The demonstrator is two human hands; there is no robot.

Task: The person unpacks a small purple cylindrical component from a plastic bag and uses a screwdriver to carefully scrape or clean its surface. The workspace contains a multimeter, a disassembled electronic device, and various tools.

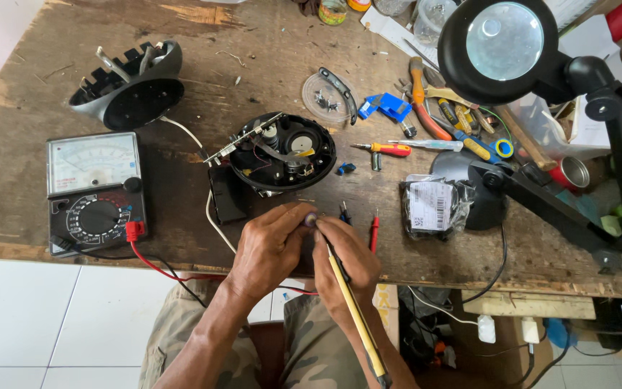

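Pinching, seemingly, small part [310,218], hands [271,245] together.

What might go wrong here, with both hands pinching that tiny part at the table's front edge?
The small part sits between the left hand and right hand, close to the table edge; if dropped, it could fall to the floor. The yellow-handled tool in the right hand might slip and nick a finger. The red lead hanging by the lap could snag and tug the multimeter.
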